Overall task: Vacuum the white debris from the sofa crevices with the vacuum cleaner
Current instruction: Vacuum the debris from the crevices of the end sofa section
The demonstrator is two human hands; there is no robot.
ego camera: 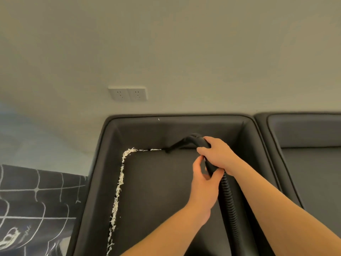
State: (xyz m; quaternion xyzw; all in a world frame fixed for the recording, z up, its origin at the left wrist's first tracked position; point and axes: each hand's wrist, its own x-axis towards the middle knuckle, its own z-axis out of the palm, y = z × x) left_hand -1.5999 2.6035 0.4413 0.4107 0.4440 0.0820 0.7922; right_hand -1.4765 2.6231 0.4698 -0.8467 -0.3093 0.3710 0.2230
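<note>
A dark grey sofa point(158, 191) fills the lower middle of the view. White debris point(118, 189) lines the crevice down the seat's left side and around the back left corner. A black vacuum nozzle point(175, 145) points into the back crevice, its tip at the right end of the debris. My right hand point(215, 154) grips the curved black handle from above. My left hand point(203, 180) holds the handle lower down, thumb and fingers around it where the ribbed hose point(228, 204) begins. The hose runs down toward the bottom edge.
A second sofa seat point(311, 163) adjoins on the right. A dark patterned cloth point(35, 206) lies left of the sofa arm. A double wall socket point(128, 94) sits on the plain wall behind the sofa back.
</note>
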